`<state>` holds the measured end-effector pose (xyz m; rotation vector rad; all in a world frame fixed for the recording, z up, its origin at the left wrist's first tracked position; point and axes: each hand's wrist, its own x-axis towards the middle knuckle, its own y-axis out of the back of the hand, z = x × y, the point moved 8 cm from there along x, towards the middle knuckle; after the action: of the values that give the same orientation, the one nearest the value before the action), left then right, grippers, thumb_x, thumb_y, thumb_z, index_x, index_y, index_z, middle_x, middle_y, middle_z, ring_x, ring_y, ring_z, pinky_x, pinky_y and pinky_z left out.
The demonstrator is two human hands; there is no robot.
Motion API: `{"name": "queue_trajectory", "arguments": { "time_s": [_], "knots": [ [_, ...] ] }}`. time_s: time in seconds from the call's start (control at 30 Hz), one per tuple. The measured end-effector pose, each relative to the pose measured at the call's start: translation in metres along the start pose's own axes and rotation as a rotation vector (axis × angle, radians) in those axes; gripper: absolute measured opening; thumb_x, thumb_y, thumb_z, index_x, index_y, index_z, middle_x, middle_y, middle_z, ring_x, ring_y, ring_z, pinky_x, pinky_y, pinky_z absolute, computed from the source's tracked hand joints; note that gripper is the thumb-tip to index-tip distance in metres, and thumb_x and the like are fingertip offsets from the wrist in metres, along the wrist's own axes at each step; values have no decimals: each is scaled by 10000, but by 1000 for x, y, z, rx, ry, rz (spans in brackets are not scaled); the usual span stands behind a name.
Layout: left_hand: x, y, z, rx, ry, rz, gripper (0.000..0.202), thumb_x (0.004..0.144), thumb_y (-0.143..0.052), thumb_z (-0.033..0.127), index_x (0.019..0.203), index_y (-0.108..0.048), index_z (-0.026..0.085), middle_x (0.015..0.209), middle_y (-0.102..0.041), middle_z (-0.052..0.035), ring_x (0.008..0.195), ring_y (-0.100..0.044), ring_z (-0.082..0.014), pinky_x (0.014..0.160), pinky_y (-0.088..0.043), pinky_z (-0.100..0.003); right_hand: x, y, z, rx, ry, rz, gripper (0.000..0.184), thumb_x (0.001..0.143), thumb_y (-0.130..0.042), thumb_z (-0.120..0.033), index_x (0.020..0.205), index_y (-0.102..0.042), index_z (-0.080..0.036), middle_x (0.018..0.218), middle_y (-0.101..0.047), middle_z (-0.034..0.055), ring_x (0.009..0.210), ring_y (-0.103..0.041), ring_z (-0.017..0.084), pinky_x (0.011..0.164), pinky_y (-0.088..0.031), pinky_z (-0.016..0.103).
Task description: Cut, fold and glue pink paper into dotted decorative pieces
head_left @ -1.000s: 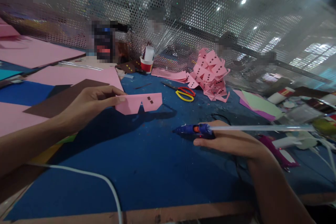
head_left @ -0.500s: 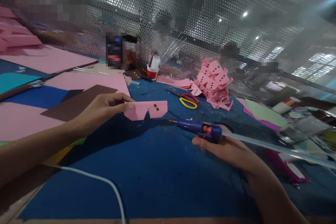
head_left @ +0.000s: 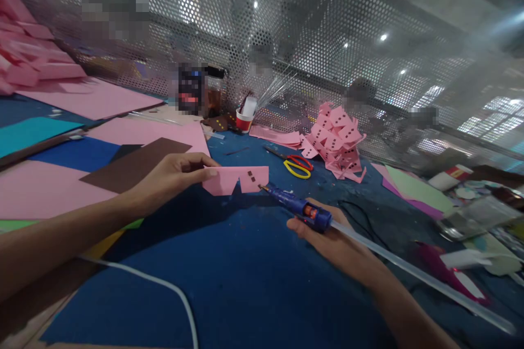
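Note:
My left hand [head_left: 180, 177] pinches the left end of a pink paper piece [head_left: 223, 180] above the blue table. The piece has a notch in its lower edge and small dark brown squares on its right part. In my right hand [head_left: 327, 240] is a blue hot glue gun [head_left: 292, 204], its fingers wrapped round the handle, partly hidden. A long clear glue stick [head_left: 409, 264] sticks out of its back end. The gun's metal tip is at the paper's lower right edge, by the squares; whether it touches I cannot tell.
Scissors [head_left: 298, 166] with red and yellow handles lie beyond the paper. Behind them rise a heap of dotted pink pieces [head_left: 333, 139] and a paper cup [head_left: 244, 120]. Coloured sheets [head_left: 135, 166] cover the left; a magenta glue gun [head_left: 450, 270] lies right. A white cable [head_left: 164, 283] crosses the front.
My right hand has brought the glue gun left, its tip going from a gap to the paper's lower right edge. The view has shifted slightly; my left hand keeps its pinch.

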<state>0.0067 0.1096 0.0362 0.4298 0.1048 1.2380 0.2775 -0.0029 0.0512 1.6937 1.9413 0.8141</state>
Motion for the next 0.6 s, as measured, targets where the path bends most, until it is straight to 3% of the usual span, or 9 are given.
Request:
{"name": "queue_trajectory", "arguments": {
  "time_s": [0.6],
  "knots": [
    [-2, -1, 5, -20, 20, -5, 287, 818, -661, 445, 930, -701, 184, 969, -694, -38, 916, -609, -199, 816, -425, -303, 3, -6, 1, 17, -6, 7, 369, 871, -589, -539, 744, -490, -207, 648, -446, -48, 593, -410, 106, 520, -325, 219]
  ]
}}
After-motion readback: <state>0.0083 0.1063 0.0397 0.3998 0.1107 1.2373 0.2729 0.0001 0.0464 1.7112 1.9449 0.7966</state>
